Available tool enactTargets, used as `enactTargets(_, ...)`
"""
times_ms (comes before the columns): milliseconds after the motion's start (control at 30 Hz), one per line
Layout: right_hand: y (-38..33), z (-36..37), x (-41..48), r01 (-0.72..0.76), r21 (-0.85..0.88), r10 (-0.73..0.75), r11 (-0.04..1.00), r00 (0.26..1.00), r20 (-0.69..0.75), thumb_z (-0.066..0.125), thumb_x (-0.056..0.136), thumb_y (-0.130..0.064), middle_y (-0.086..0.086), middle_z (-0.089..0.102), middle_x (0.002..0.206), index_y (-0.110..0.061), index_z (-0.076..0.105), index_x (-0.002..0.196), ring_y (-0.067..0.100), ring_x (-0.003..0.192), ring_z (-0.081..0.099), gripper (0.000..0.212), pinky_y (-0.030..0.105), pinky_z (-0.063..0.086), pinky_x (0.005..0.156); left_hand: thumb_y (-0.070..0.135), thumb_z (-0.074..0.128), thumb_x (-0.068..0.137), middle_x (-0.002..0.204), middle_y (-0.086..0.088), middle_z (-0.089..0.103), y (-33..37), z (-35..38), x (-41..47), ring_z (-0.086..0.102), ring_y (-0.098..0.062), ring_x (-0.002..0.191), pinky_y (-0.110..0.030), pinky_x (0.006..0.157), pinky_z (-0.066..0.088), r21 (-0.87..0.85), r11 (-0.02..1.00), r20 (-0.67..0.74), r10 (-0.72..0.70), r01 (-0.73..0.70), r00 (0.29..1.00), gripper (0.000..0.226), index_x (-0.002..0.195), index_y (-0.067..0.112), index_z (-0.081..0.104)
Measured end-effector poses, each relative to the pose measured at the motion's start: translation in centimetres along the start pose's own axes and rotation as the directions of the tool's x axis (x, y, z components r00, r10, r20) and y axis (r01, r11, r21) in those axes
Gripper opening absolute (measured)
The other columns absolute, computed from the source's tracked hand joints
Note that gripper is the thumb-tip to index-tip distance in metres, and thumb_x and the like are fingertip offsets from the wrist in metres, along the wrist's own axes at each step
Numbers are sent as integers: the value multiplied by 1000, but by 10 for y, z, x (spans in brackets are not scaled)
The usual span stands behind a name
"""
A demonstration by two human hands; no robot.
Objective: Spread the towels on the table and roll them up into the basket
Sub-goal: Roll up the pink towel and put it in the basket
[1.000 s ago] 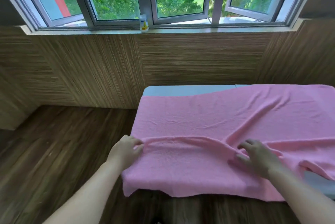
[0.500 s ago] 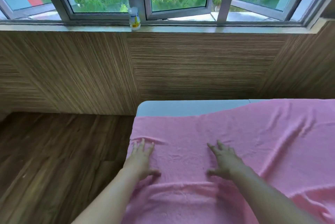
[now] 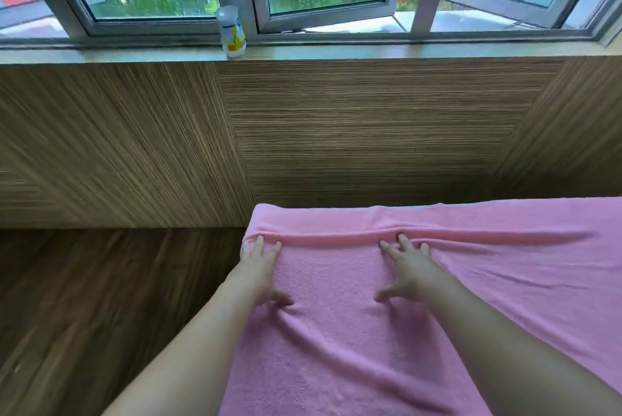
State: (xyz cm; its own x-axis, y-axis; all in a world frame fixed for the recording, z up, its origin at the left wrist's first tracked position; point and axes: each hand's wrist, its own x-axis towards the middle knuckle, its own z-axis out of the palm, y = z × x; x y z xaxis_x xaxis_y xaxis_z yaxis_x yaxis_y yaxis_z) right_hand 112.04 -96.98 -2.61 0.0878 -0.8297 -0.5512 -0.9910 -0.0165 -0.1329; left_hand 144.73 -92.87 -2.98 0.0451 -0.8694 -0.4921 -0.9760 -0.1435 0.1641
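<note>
A large pink towel (image 3: pixel 488 287) lies spread over the table and covers it entirely in this view, running off the right and bottom edges. A long ridge of bunched cloth crosses it near the far edge. My left hand (image 3: pixel 261 269) presses flat on the towel at its left edge, fingers straight and reaching the ridge. My right hand (image 3: pixel 405 267) presses flat beside it, fingers spread, fingertips at the same ridge. No basket is in view.
A wood-panelled wall (image 3: pixel 336 133) stands just beyond the towel's far edge. Above it runs a window sill with a small white and yellow bottle (image 3: pixel 231 32). Dark wooden floor (image 3: pixel 101 298) lies to the left of the table.
Both hands slid forward across the towel, pushing cloth toward the far edge. The bare strip of table at the back is now covered, and a ridge has formed at my fingertips.
</note>
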Motion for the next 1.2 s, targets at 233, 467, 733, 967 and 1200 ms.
enactTargets(233,-2,-9,12,17,-20,-16,1000,1000,23,81,49,-72,-7,-19,163,-51,-2,151,44,147,-15,134,75,20,108,67,81,61,162,-5,-26,7,-10,4,-24,-26,149,-53,121,18,38,999,15,-29,29,999,136,156,34,-10)
enactTargets(467,33,14,-52,106,51,-90,993,964,-251,68,75,-69,1,-4,165,-34,12,156,27,151,4,105,42,14,122,59,64,84,161,-3,19,46,5,-49,17,-27,147,-52,115,27,179,983,-201,80,-44,976,88,155,32,18)
enactTargets(733,84,120,-183,207,-60,-216,976,928,-303,51,63,-64,7,57,140,-32,50,131,28,117,62,75,48,54,91,78,50,62,145,-5,53,80,116,-142,55,-30,129,-60,93,50,169,906,-140,411,-387,901,84,136,37,52)
enactTargets(967,224,130,-292,97,157,-22,983,906,-423,54,70,-60,6,55,140,-36,47,135,29,124,56,69,45,46,102,94,40,63,145,-5,52,162,110,-167,52,-31,129,-50,103,44,196,895,-261,442,-401,858,98,135,30,59)
enactTargets(1200,427,108,-434,-76,497,388,864,729,-564,56,92,-50,-9,28,157,-34,34,149,13,146,23,63,32,21,118,81,48,75,147,5,46,486,109,-246,38,-19,134,-37,110,35,118,666,-216,742,-737,635,82,142,34,50)
